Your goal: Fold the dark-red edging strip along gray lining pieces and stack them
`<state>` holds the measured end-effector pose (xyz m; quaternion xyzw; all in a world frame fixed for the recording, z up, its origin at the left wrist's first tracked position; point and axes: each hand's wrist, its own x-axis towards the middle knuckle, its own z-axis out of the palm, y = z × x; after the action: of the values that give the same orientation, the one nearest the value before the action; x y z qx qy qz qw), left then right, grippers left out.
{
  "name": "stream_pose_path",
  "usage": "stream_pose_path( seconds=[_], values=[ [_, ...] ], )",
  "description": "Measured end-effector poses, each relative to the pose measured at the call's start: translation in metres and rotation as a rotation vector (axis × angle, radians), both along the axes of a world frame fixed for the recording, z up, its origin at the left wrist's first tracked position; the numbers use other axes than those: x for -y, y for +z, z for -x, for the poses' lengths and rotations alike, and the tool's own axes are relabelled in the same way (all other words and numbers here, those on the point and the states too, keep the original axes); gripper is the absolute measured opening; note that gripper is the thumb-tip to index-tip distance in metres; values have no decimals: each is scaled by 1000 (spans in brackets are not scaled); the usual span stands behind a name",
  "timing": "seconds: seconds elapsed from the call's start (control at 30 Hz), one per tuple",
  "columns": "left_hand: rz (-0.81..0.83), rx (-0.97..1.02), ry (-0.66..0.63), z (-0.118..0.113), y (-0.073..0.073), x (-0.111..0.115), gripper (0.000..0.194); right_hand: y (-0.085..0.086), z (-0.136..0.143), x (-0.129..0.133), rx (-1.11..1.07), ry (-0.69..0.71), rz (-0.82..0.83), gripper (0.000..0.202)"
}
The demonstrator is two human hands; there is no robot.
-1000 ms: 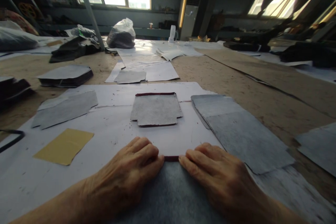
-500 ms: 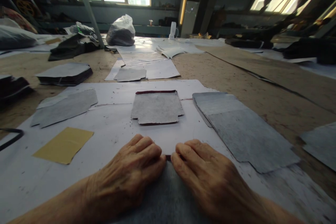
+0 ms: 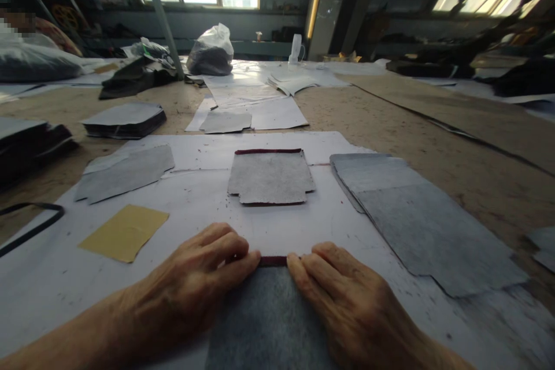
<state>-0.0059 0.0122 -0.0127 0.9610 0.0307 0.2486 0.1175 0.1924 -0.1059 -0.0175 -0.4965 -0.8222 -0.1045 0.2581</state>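
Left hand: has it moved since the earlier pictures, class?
Yes: the left hand has shifted left, judged against the red-edged grey piece lying ahead.

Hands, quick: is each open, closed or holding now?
Left hand: curled, touching the narrow dark-red strip edging the flat grey sheet; grip can't be told.
Right hand: bent, touching that strip; grip can't be told.

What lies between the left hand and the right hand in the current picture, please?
In the head view, a short stretch of dark red strip, edging the grey piece, shows between the left hand and the right hand.
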Motion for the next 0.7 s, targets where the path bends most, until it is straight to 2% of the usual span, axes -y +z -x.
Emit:
stream_pose_path(
  seconds=[0.27,0.4,0.53,0.7],
  values=[
    [-47,-7,-31,-3,0,4,31,4,4,2,128,-4,-1,35],
    [-22,8,-33,-7,-3,3,30,9,17,-6,266,-15,-97,38],
    [10,1,-30,-4,-2,0,28,7,24,-17,102,76,-52,32],
    [70,-7,4,14,0,-8,38,0,19,-20,-56,158,45,31]
  ],
)
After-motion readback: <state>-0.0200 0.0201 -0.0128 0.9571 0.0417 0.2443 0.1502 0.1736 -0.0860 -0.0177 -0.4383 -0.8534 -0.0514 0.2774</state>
